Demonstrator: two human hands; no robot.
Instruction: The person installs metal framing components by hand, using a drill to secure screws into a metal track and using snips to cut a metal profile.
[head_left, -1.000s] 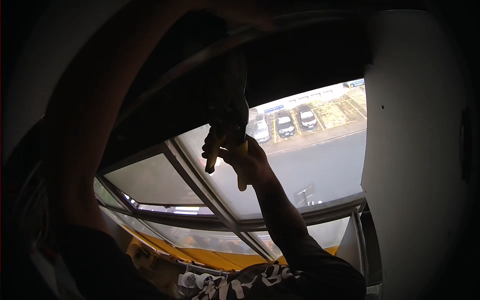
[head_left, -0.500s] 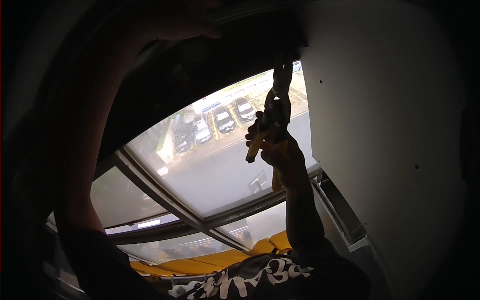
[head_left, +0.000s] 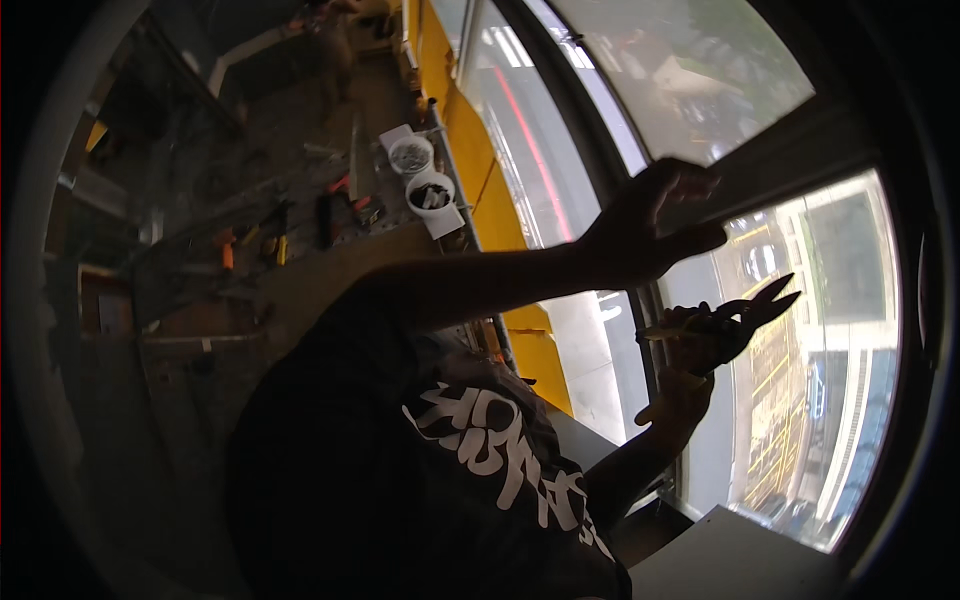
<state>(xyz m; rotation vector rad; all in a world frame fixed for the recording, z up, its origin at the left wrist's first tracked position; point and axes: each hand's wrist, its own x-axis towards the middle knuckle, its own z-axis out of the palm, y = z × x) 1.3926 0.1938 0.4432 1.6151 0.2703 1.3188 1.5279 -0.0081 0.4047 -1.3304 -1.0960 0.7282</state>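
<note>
My left hand (head_left: 640,228) reaches out in front of the window, its thumb and fingers apart and nothing between them. Whether its fingertips touch the dark window frame (head_left: 765,150) I cannot tell. Just below it, my right hand (head_left: 685,385) is wrapped round a pair of tin snips (head_left: 740,328) with yellowish handles. Their dark blades are parted and point up to the right, set against the bright glass. Most of the right hand's fingers are in shadow.
A pale panel (head_left: 735,560) stands at the lower right. Past my left arm, a yellow cover (head_left: 500,205) runs along the windows. Two white buckets (head_left: 432,193) sit on a platform, with an orange-handled tool (head_left: 227,250) and other tools on the dim floor.
My view has swung left, bringing the floor and buckets into sight. My left hand has come down near the snips. The right hand keeps hold of them; their blades now stand apart.
</note>
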